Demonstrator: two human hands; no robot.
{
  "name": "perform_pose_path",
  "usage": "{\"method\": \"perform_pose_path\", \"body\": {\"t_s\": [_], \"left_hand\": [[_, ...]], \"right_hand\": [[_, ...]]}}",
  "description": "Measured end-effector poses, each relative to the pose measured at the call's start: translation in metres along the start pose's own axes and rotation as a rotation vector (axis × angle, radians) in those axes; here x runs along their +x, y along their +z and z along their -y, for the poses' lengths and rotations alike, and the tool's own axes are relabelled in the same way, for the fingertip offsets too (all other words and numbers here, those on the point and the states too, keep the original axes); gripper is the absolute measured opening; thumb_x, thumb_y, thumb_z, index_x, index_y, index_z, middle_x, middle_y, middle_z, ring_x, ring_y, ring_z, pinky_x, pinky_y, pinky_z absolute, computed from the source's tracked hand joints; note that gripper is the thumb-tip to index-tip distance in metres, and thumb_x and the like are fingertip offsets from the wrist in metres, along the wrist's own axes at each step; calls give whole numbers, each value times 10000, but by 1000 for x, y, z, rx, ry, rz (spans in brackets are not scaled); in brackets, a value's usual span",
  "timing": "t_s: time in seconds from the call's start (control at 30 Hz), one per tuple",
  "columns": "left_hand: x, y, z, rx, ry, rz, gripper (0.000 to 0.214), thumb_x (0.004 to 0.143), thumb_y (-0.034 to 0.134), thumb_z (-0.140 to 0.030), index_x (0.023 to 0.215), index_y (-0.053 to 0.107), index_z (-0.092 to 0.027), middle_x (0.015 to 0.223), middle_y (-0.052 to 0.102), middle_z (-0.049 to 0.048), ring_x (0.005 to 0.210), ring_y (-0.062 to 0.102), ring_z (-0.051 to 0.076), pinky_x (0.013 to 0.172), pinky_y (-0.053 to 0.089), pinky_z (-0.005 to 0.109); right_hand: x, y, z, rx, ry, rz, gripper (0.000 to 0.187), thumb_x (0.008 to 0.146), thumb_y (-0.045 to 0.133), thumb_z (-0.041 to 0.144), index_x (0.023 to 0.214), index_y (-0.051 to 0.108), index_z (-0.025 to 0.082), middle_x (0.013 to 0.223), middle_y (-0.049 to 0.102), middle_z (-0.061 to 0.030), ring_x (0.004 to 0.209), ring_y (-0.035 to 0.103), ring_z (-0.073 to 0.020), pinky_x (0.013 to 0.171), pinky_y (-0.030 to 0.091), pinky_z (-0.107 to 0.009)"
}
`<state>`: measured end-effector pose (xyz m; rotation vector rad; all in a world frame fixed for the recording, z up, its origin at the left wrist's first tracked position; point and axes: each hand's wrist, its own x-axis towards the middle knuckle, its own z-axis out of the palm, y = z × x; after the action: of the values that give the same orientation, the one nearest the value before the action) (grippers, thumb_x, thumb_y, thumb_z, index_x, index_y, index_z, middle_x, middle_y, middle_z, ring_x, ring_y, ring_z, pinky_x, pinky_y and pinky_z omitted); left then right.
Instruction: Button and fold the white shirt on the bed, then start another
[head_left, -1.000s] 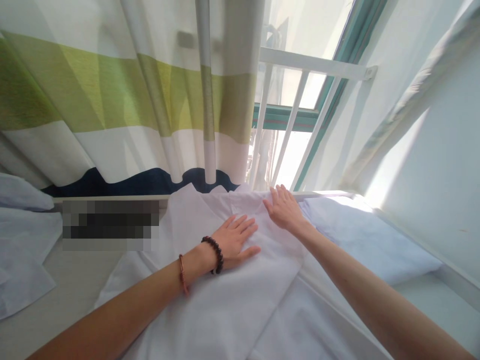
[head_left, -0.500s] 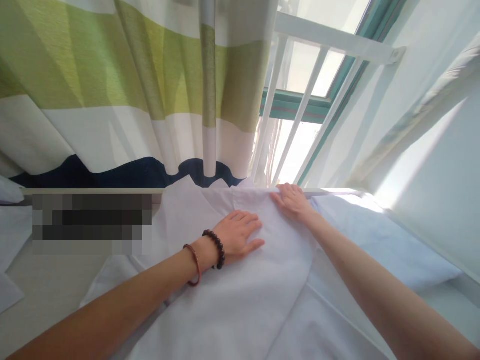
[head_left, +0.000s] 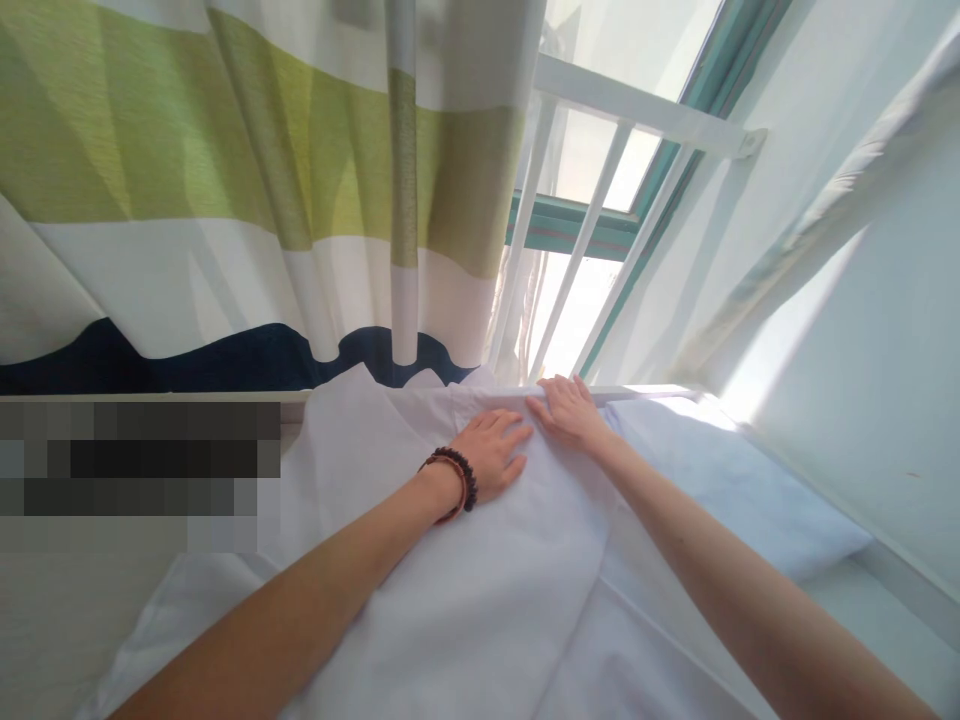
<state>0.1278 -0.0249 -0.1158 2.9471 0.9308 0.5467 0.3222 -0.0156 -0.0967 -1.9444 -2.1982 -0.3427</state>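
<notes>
A white cloth garment (head_left: 465,600), its exact kind unclear, lies spread over a pale tabletop, and its far part reaches over the back edge. My left hand (head_left: 495,455), with a dark beaded bracelet and a thin reddish one at the wrist, rests flat on it with the fingers apart. Farther back and to the right, my right hand (head_left: 570,412) lies on the garment at the table's back rim. Its fingers are stretched over that rim and slightly spread. Neither hand grips anything visible.
A folded white cloth (head_left: 720,480) lies on the right. Behind the table hang a green, white and navy curtain (head_left: 225,150) and a white railing (head_left: 585,240) before a window. A wall (head_left: 892,400) stands at the right. A blurred-out patch covers the left side.
My left hand has slid forward over the garment, closer to my right hand. My right hand stays at the back rim. The view has shifted slightly to the right.
</notes>
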Motion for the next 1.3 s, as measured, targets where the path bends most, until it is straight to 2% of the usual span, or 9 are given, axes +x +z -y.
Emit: {"method": "perform_pose_path", "body": {"t_s": [0.13, 0.3, 0.43, 0.63, 0.77, 0.9, 1.0, 1.13, 1.3], "left_hand": [[2, -4, -2, 22, -24, -37, 525, 910, 411, -371, 1389, 428, -157, 1512, 326, 117, 1393, 241, 281, 1149, 189, 465], [3, -5, -3, 52, -34, 9, 496, 912, 415, -390, 1397, 436, -289, 1541, 290, 35, 1430, 144, 308, 1128, 152, 532], [4, -5, -5, 85, -16, 55, 437, 933, 395, -375, 1358, 484, -332, 1498, 377, 29, 1426, 157, 321, 1114, 147, 560], [0, -12, -5, 93, -6, 127, 415, 952, 382, -344, 1344, 509, -300, 1524, 325, 29, 1429, 160, 301, 1134, 183, 520], [-34, -34, -4, 106, -30, 198, 408, 947, 412, -293, 1338, 508, -227, 1519, 323, 75, 1397, 256, 284, 1129, 244, 465], [-93, -74, -15, 66, -39, 237, 308, 901, 480, -252, 1178, 601, -191, 1345, 503, 106, 1222, 467, 269, 1032, 380, 400], [-135, -105, -25, -16, -255, 360, 237, 897, 464, -322, 1031, 612, -195, 1045, 633, 68, 895, 608, 206, 807, 477, 329], [-172, -136, -31, -92, -569, 605, 377, 837, 485, -552, 915, 587, -198, 839, 665, 43, 691, 604, 190, 597, 421, 280], [-188, -153, -46, -175, -665, 772, 428, 743, 570, -600, 848, 583, -185, 668, 675, 30, 605, 609, 182, 534, 394, 249]], "right_hand": [[-40, -2, 13, 54, 2, -77, 612, 971, 268, 380, 1468, 225, 24, 1539, 255, -174, 1442, 138, -253, 1154, 149, -448], [-84, 6, 25, 204, 27, 8, 582, 969, 263, 376, 1431, 349, 33, 1522, 297, -177, 1412, 253, -253, 1127, 270, -425], [-85, 6, 25, 218, 21, 62, 540, 966, 289, 362, 1418, 405, 90, 1516, 322, -154, 1390, 306, -259, 1120, 281, -421], [-81, 6, 22, 156, 12, 103, 521, 976, 290, 347, 1436, 383, 120, 1519, 320, -142, 1402, 278, -257, 1116, 275, -430], [-82, 8, 21, 127, 9, 132, 523, 982, 273, 345, 1440, 373, 112, 1522, 313, -145, 1402, 279, -261, 1116, 271, -418], [-86, 2, 24, 61, -5, 133, 520, 983, 266, 338, 1426, 392, 95, 1499, 352, -168, 1377, 325, -291, 1088, 305, -441], [-92, -12, 39, -26, -39, 89, 490, 960, 320, 278, 1360, 461, 32, 1448, 402, -233, 1336, 372, -351, 1047, 341, -489], [-102, -44, 81, 97, -252, 124, 473, 935, 358, 235, 1358, 464, 51, 1435, 435, -200, 1332, 385, -322, 1066, 345, -451], [-109, -64, 128, 389, -544, 394, 476, 928, 407, 319, 1373, 467, 163, 1471, 415, -107, 1345, 386, -233, 1090, 345, -376]]}}
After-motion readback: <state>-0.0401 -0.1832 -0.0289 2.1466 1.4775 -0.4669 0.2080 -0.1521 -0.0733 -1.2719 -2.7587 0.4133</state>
